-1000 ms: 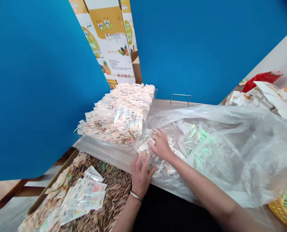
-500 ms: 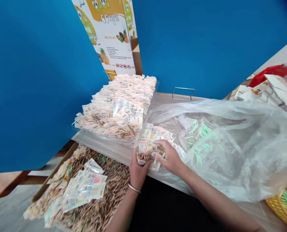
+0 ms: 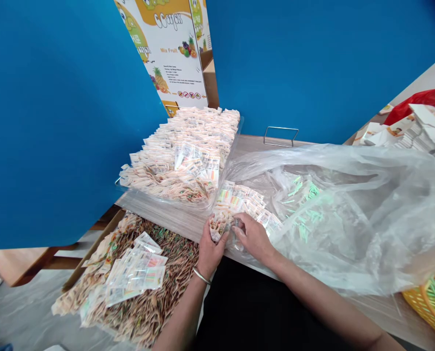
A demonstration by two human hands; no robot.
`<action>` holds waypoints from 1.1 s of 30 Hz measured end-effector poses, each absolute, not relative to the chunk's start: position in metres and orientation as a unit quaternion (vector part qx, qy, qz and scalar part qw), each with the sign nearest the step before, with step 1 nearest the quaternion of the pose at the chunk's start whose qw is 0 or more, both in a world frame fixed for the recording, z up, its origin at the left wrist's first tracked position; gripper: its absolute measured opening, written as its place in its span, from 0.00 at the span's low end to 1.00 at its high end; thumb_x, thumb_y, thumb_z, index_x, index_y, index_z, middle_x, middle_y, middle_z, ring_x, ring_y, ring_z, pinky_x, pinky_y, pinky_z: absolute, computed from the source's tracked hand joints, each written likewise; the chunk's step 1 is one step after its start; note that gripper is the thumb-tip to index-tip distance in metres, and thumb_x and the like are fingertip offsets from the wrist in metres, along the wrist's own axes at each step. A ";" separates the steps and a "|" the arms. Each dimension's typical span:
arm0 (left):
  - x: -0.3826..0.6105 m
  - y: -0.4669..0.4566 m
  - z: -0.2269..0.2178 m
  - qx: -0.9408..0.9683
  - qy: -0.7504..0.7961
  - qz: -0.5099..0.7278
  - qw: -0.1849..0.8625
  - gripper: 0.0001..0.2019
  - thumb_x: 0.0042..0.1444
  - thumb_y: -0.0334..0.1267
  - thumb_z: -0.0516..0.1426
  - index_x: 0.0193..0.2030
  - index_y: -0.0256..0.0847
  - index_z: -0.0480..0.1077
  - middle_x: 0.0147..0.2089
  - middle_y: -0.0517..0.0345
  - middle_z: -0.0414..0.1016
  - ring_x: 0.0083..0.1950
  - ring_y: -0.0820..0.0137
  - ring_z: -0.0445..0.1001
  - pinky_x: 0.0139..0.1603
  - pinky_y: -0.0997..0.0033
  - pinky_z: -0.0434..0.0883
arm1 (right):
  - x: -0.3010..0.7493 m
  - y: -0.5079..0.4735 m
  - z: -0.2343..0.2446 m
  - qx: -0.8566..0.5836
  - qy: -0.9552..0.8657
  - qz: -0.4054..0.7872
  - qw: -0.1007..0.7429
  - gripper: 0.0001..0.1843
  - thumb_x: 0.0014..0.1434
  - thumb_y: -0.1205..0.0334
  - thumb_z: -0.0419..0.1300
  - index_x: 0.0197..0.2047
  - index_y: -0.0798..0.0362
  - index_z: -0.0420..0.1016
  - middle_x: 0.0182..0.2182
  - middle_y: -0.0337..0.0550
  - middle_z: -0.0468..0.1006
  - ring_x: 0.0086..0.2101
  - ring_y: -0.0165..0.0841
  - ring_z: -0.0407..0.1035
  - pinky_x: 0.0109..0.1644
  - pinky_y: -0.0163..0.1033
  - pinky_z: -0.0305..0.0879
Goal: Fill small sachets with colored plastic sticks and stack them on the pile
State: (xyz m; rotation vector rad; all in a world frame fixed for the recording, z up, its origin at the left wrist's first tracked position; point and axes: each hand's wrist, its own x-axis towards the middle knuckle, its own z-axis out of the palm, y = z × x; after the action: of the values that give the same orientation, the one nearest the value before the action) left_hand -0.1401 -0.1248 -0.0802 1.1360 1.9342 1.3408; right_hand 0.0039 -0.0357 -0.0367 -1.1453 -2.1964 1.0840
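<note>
Two big spreads sit on your counter: a clear plastic bag on the right and a heap of sachet strips farther back. A patterned cloth lies just below the counter's edge on the left, carrying more strips. Your left hand cups a rolled bundle of sachet strips, and your right hand closes on it too, fingers curled, while the bundle's loose end fans out over the bag.
</note>
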 end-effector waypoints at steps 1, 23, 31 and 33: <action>-0.140 -0.125 -0.079 0.424 0.711 0.493 0.266 0.35 0.57 0.45 0.60 0.67 0.37 0.53 0.65 0.39 0.65 0.65 0.57 0.66 0.65 0.53 0.64 | 0.003 -0.034 -0.038 -0.406 -0.801 0.381 0.222 0.08 0.61 0.65 0.56 0.44 0.49 0.70 0.32 0.37 0.72 0.32 0.33 0.66 0.39 0.37 0.60; -0.146 -0.125 -0.074 0.388 0.705 0.518 0.290 0.22 0.64 0.50 0.51 0.60 0.40 0.63 0.57 0.47 0.72 0.59 0.60 0.70 0.60 0.58 0.65 | 0.021 -0.012 -0.053 -0.410 -0.620 0.607 0.283 0.09 0.57 0.56 0.57 0.32 0.49 0.62 0.20 0.31 0.64 0.21 0.29 0.59 0.25 0.34 0.55; -0.144 -0.119 -0.072 0.365 0.715 0.525 0.283 0.23 0.65 0.52 0.50 0.60 0.41 0.64 0.59 0.48 0.72 0.60 0.61 0.69 0.62 0.60 0.63 | 0.042 -0.012 -0.035 -0.438 -0.700 0.487 0.284 0.04 0.56 0.61 0.56 0.32 0.50 0.64 0.24 0.33 0.66 0.25 0.31 0.62 0.31 0.37 0.58; -0.143 -0.118 -0.071 0.370 0.709 0.528 0.285 0.23 0.65 0.52 0.49 0.59 0.40 0.64 0.59 0.47 0.71 0.60 0.61 0.69 0.62 0.60 0.64 | 0.045 -0.019 -0.032 -0.443 -0.708 0.478 0.272 0.04 0.57 0.61 0.56 0.32 0.49 0.64 0.23 0.33 0.66 0.25 0.31 0.62 0.31 0.37 0.58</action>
State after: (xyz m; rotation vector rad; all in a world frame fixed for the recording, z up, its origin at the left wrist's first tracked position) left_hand -0.1431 -0.1177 -0.0715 0.9902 1.8971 1.4119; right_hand 0.0454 -0.0192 -0.0316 -1.1939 -1.9056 1.2868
